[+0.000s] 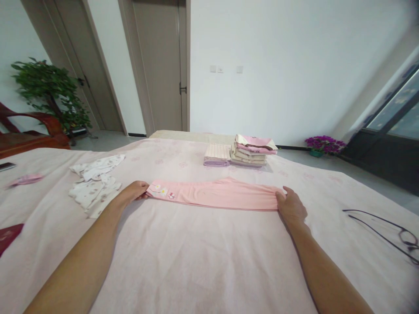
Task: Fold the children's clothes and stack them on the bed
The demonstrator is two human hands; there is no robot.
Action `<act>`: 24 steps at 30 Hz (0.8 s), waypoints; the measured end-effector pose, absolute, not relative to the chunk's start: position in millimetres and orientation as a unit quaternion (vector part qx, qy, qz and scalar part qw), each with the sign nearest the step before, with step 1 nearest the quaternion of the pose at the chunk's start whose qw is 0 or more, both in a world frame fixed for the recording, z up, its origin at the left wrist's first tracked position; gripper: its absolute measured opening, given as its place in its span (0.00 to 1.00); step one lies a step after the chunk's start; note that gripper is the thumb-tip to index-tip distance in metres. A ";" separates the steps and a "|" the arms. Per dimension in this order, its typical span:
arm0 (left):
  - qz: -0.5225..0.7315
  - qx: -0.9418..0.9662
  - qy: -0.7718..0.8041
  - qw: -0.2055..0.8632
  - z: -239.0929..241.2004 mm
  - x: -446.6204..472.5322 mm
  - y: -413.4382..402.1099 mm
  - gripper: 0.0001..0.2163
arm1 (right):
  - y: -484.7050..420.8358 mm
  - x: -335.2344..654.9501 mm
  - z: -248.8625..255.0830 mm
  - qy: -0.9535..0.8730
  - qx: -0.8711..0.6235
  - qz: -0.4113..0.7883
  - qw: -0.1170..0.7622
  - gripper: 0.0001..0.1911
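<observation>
A pair of pink pants (216, 194), folded lengthwise, lies stretched sideways across the bed cover (209, 261). Small white daisies decorate its left end. My left hand (136, 191) is closed on that end, fingers pinching the cloth. At the opposite end, my right hand (292, 205) grips the edge, its fingers partly hidden behind the wrist and cloth. Beyond the pants stand a stack of folded clothes (250, 152) and, touching or close beside it, a lower striped folded pile (216, 155).
A crumpled white printed garment (98, 185) lies left of my left hand. Eyeglasses (386, 226) rest at the right. A dark red item (9, 237), a small pink cloth (26, 179) and a phone (6, 166) are at the far left. A wooden chair (42, 126) stands beyond.
</observation>
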State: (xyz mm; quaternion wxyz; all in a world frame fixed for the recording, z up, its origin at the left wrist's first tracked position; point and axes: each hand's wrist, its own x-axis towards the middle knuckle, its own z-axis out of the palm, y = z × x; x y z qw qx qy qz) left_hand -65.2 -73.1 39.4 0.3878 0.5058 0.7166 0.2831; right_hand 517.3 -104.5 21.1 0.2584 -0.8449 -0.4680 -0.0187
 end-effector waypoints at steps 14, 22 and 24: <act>0.271 0.524 0.718 0.369 34.1 -69.2 -70.3 0.07 | -102.3 525.0 19.8 -0.437 -0.845 0.005 0.309 0.28; 0.249 0.552 0.728 0.321 12.9 -79.8 -58.8 0.09 | -101.7 527.7 18.9 -0.435 -0.850 0.027 0.296 0.30; 0.243 0.561 0.729 0.307 10.1 -81.4 -58.4 0.09 | -103.0 526.1 20.7 -0.436 -0.852 0.033 0.287 0.29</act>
